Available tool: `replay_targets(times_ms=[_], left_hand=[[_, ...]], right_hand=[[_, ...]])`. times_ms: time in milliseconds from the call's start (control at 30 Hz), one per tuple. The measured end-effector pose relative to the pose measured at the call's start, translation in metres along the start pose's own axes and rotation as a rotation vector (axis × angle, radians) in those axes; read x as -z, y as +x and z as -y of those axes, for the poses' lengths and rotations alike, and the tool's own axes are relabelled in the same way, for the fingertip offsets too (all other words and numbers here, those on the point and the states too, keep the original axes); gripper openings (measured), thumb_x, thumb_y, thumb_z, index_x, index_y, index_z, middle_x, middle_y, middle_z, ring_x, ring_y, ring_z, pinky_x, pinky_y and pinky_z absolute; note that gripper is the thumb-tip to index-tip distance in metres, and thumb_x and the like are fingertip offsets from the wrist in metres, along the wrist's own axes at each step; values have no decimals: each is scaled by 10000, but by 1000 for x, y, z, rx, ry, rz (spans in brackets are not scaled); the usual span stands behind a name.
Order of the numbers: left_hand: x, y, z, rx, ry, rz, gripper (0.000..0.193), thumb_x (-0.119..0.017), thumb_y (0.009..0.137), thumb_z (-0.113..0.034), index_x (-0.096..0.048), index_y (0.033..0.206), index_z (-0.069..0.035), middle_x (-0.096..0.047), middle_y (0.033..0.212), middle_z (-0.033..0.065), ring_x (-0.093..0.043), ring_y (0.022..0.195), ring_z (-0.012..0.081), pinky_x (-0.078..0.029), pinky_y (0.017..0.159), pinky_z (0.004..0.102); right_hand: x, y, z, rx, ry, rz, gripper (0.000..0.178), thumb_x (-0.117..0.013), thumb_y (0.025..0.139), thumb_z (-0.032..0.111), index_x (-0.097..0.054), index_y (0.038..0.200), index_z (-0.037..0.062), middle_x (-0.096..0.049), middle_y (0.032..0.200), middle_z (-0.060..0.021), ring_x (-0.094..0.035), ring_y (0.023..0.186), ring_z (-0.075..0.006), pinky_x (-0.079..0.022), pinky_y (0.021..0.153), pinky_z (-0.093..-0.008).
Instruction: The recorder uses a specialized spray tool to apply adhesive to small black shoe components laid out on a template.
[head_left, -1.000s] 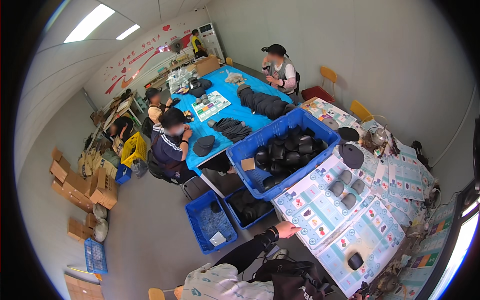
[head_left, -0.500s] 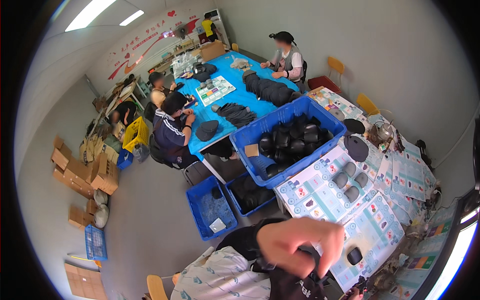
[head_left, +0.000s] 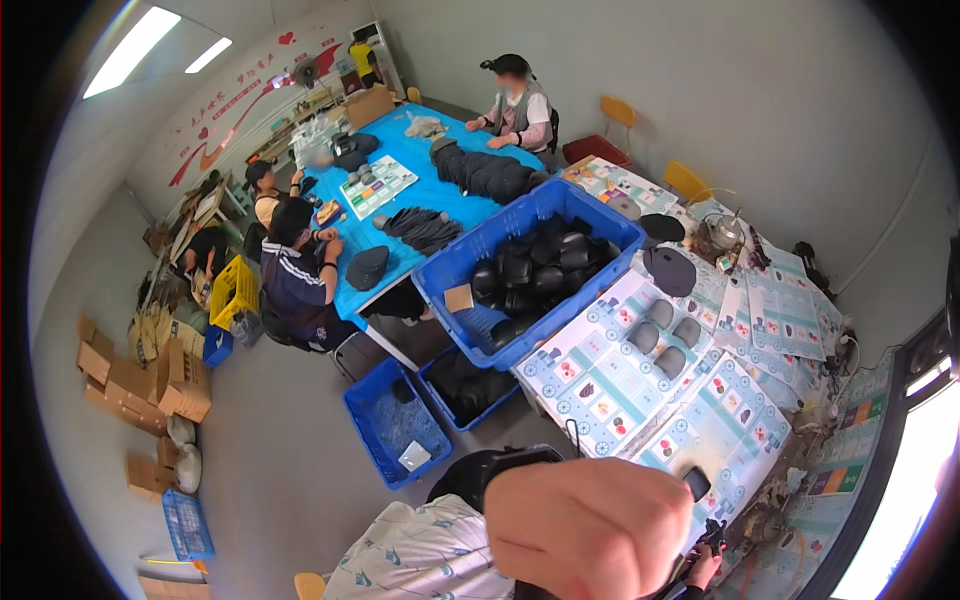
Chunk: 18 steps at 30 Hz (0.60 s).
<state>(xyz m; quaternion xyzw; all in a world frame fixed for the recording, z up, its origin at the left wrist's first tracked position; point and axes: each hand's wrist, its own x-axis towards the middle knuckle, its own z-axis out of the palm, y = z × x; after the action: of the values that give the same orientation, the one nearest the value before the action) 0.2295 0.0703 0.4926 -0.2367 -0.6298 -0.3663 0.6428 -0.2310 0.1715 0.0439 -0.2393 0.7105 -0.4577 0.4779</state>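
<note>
My left hand (head_left: 590, 530) is raised close in front of me, curled into a fist, with a dark band at its wrist. Whatever its fingers hold, if anything, is hidden. At the lower right, my right hand (head_left: 706, 566) is small and partly out of sight by the table edge. A small black object (head_left: 714, 534) shows at its far side; its fingers are too small to make out. Just beyond my left fist, a black curved piece (head_left: 698, 484) lies on the printed sheets (head_left: 640, 420). Farther off sit several grey cup-shaped pieces (head_left: 657, 338) and a dark cap (head_left: 670, 271).
A large blue crate (head_left: 440, 300) of black curved pieces stands at the table's left. Two blue crates (head_left: 370, 440) are on the floor below. Beyond, people sit at a blue-covered table (head_left: 450, 205) with rows of dark caps (head_left: 485, 170). Cardboard boxes (head_left: 130, 385) line the left.
My left hand has closed from a bent-finger pinch into a fist and looks larger. The scene has shifted left in view. My right hand shows more now.
</note>
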Motion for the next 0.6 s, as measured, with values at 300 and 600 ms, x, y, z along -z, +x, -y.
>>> replay_targets(times_ms=[300, 600], left_hand=[[-8, -9, 11, -45, 11, -135, 190, -719, 956, -180, -691, 882, -8, -640, 828, 88, -554, 655, 205, -461, 561, 322], [5, -28, 4, 367, -40, -51, 370, -578, 1035, -388, -658, 927, -44, -656, 927, 91, -583, 696, 242, -489, 619, 394]], right_hand=[[-16, -13, 16, -35, 25, 0, 193, -580, 794, 87, -611, 972, 20, -634, 751, -73, -662, 578, -212, -527, 463, -308], [-9, -54, 19, -59, -70, 49, 276, -641, 866, 249, -638, 961, -11, -670, 785, -103, -677, 695, -240, -536, 501, -385]])
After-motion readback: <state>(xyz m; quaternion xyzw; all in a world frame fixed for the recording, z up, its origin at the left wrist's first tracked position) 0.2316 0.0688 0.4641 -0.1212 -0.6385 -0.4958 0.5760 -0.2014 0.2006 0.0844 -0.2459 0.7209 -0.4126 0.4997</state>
